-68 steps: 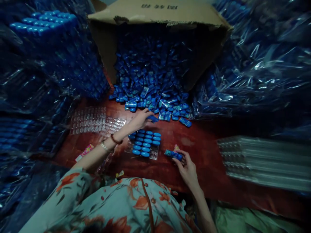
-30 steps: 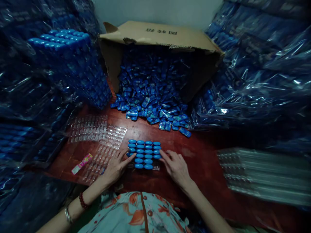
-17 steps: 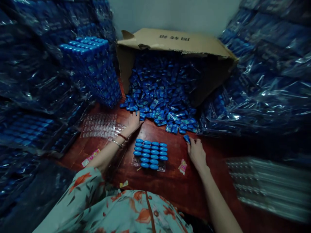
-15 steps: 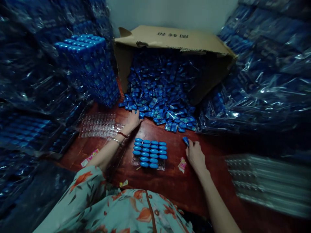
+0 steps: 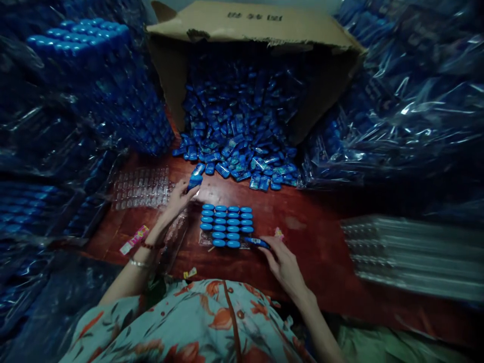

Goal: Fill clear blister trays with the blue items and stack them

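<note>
My left hand (image 5: 179,196) is closed on a small blue packet (image 5: 195,180), held up in front of the heap; another packet may be in the same grip. My right hand (image 5: 280,254) pinches a second blue packet (image 5: 258,242) at the lower right corner of a clear plastic tray (image 5: 204,240). Rows of glossy blue oval pieces (image 5: 227,222) fill most of that tray, the lowest rows being shorter. Beyond both hands, a heap of blue packets (image 5: 238,136) spills from a cardboard box (image 5: 257,20) lying on its side.
Empty clear trays (image 5: 141,184) lie at the left, and a stack of clear trays (image 5: 408,257) stands at the right. A tall stack of filled blue trays (image 5: 124,85) rises at the left. Plastic-wrapped blue bundles (image 5: 401,116) flank the red-brown table (image 5: 317,222). Small pink wrappers (image 5: 134,240) lie about.
My left hand has drawn back from the heap with a blue packet. My right hand has moved left to the tray's corner with its packet. The view has tilted down slightly.
</note>
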`<state>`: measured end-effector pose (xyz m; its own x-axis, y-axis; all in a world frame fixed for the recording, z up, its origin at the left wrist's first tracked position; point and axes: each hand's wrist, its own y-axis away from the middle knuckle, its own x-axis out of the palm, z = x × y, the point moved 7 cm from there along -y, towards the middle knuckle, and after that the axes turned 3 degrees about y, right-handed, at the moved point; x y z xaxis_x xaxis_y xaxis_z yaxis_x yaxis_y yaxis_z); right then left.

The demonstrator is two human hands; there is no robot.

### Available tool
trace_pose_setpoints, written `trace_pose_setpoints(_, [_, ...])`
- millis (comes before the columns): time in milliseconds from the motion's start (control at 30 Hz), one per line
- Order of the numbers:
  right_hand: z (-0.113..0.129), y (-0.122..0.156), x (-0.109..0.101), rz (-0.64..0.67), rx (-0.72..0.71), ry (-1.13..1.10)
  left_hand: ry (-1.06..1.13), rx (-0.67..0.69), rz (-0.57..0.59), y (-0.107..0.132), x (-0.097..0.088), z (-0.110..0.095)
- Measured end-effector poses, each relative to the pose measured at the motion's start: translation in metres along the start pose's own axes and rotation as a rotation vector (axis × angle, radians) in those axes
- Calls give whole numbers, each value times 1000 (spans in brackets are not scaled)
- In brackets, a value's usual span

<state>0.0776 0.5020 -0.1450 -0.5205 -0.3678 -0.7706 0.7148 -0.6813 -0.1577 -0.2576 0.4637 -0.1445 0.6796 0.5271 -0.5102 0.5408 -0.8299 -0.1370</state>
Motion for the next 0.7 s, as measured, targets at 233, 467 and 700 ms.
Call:
trace_pose_setpoints(233, [23,-31,21,292,-219,383,576,-359,-182,109,-11,11])
trace_pose_setpoints(467, [47,-34,33,458,-322,654,551,-353,-157,143,8,10])
trace_pose_setpoints(700, [56,-34,43,488,-332,681,289,-98,-278,156,22,11])
